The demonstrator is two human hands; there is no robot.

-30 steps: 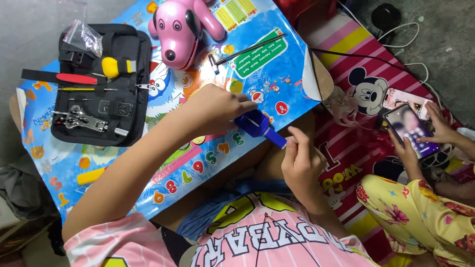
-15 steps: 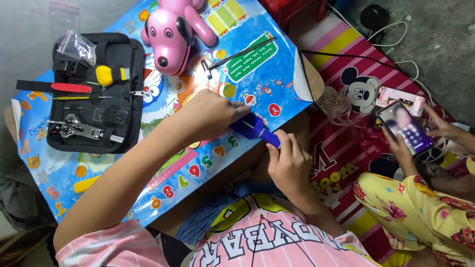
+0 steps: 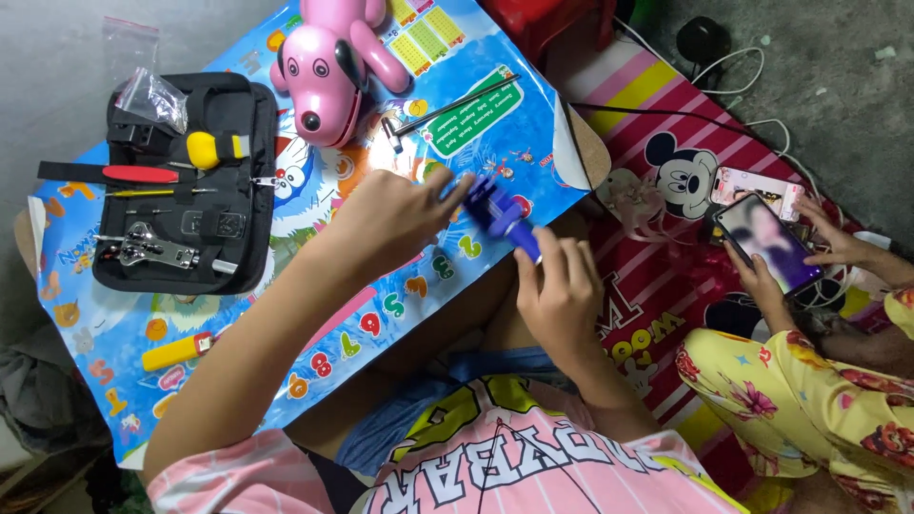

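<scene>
My right hand [image 3: 560,290] grips the handle end of a small blue tool [image 3: 495,211] over the near right part of a low table covered with a colourful children's poster [image 3: 400,286]. My left hand [image 3: 390,224] reaches in from the left, and its fingertips pinch the tool's far end. Whatever the fingers hold there is hidden. A pink toy dog [image 3: 333,57] lies on the poster just beyond my left hand.
An open black tool case [image 3: 186,181] with a red-handled screwdriver, a yellow-handled tool and metal pliers lies at the left. A small metal hammer [image 3: 447,109] rests by the dog. A yellow cutter [image 3: 176,352] lies near the front. At the right, another person holds a phone [image 3: 766,243].
Both my hands have stayed on the blue tool. My left fingers have shifted along its far end. The view has drifted slightly.
</scene>
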